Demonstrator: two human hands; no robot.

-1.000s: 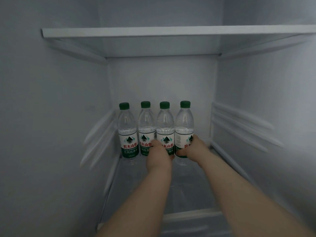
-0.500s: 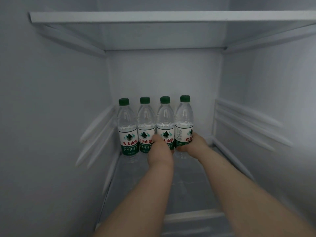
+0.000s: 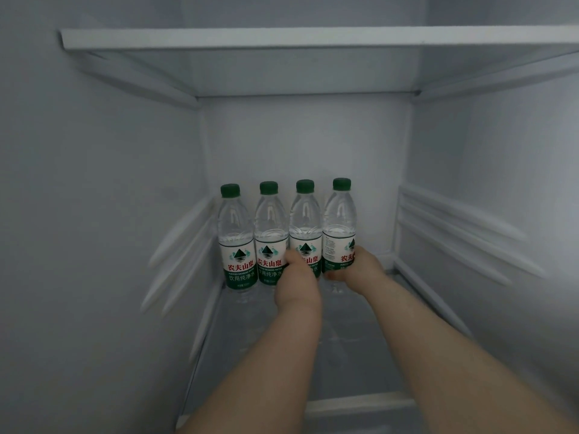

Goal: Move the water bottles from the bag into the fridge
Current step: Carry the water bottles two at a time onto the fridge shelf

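Observation:
Several clear water bottles with green caps and green-and-white labels stand upright in a row at the back of the fridge's glass shelf [image 3: 257,346]. My left hand [image 3: 296,278] is wrapped around the lower part of the third bottle [image 3: 305,220]. My right hand [image 3: 360,269] grips the base of the rightmost bottle [image 3: 340,217]. The leftmost bottle [image 3: 235,233] and the second bottle [image 3: 270,227] stand untouched, pressed side by side. The bag is out of view.
A white-edged shelf [image 3: 282,37] spans the fridge above the bottles. Ribbed rails run along the left wall [image 3: 178,255] and the right wall [image 3: 454,227]. The shelf's front lip [image 3: 360,405] lies between my forearms.
Both hands stay on the same two bottles. The view has shifted slightly; the bottles and hands look closer and lower in the frame than before.

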